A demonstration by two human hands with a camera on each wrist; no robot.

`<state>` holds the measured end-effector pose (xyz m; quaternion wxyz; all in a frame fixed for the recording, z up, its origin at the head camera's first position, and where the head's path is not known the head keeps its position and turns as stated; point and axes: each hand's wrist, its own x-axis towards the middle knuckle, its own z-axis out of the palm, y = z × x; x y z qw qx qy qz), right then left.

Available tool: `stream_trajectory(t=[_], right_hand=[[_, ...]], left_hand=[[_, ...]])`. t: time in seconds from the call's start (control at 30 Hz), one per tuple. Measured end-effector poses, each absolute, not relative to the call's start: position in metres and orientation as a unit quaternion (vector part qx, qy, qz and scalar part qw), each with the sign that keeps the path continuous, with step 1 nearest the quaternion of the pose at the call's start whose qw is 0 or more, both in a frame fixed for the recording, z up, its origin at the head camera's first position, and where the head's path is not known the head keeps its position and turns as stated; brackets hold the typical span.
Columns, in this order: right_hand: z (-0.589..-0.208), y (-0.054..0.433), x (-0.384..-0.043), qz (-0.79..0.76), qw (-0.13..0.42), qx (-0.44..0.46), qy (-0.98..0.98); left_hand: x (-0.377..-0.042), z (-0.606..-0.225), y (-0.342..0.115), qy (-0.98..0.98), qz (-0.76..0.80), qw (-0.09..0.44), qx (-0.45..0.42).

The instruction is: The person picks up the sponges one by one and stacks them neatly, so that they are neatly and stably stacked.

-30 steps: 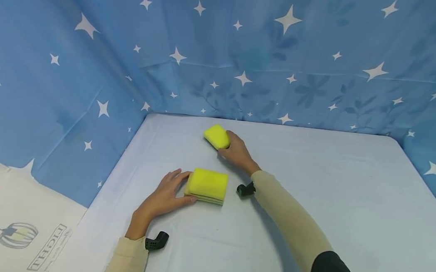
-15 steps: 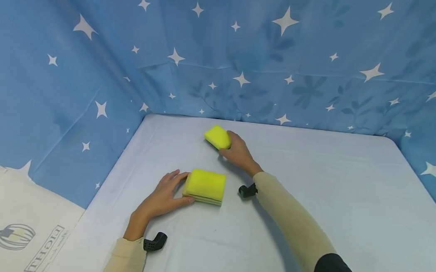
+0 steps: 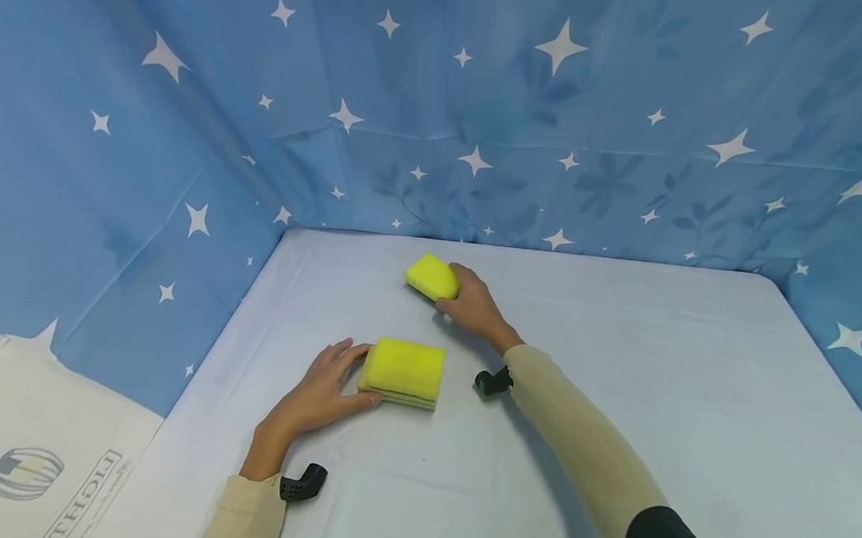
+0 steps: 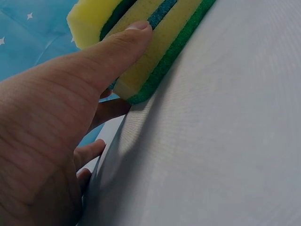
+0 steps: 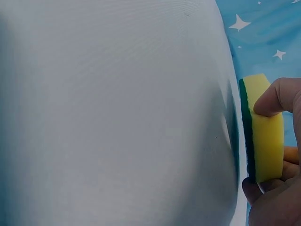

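Note:
In the head view my left hand [image 3: 320, 394] is at the left end of a stack of yellow scouring sponges [image 3: 404, 370], left of the table's middle. Thumb and index finger straddle that end. The left wrist view shows the thumb against the sponges' side [image 4: 164, 44], with green and blue scouring layers between the yellow foam. Farther back, my right hand [image 3: 476, 305] holds a single yellow sponge [image 3: 430, 275] by its right end. Its dark green scouring side faces down in the head view, and the right wrist view shows the thumb pressing the yellow foam [image 5: 268, 146].
A white cloth [image 3: 617, 379] covers the table, whose far edge meets a blue curtain [image 3: 597, 90] with white stars. Cream fabric printed with a lamp [image 3: 26, 475] hangs at the left. Both wrists carry dark devices, the left one [image 3: 304, 483] beside the cuff.
The right hand and its sponge drift very slightly to the right. My left hand stays at the stack, and the head view shifts a little.

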<state>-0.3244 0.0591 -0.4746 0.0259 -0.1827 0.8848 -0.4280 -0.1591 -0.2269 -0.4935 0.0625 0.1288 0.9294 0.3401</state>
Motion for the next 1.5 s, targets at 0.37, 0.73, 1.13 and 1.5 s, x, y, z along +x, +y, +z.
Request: stream_trajectory(t=[0.37,0.73,1.13,1.5], right_hand=[[-0.476,0.062,-0.322,-0.419,0.031,-0.190,0.888],[-0.475,0.066,-0.317,-0.426,0.031,-0.193,0.883],[-0.475,0.070,-0.318,-0.427,0.024,-0.192,0.884],[-0.468,0.069,-0.314,-0.430,0.020,-0.193,0.882]], left_hand=[[-0.158,-0.495,-0.227,0.930,0.337,0.065,0.127],[-0.158,-0.495,-0.227,0.931,0.337,0.067,0.126],[-0.159,-0.493,-0.226,0.931,0.336,0.062,0.130],[-0.159,-0.492,-0.226,0.931,0.336,0.061,0.128]])
